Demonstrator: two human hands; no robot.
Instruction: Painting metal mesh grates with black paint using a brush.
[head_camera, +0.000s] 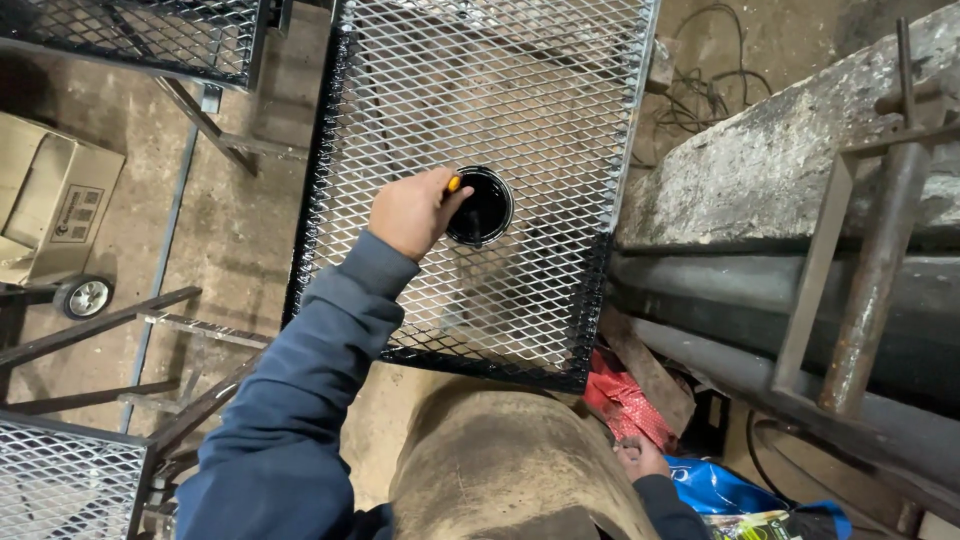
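Observation:
My left hand (410, 212) reaches out in a blue sleeve over a metal mesh panel (520, 90) with a black frame. It is closed on a brush with a yellow-tipped handle (454, 184). The brush end goes down into a round can of black paint (485, 205), which stands on the mesh right beside the hand. My right hand (640, 458) hangs low beside my brown-clad leg (500, 470), close to a red bag (625, 400). Its fingers are partly hidden, and nothing shows in it.
A rough concrete ledge (780, 150) with rusty steel bars and pipes (870, 290) runs along the right. More mesh panels lie at top left (150, 35) and bottom left (60, 490). A cardboard box (50, 200), a small wheel (85, 297) and a blue bag (720, 490) sit on the floor.

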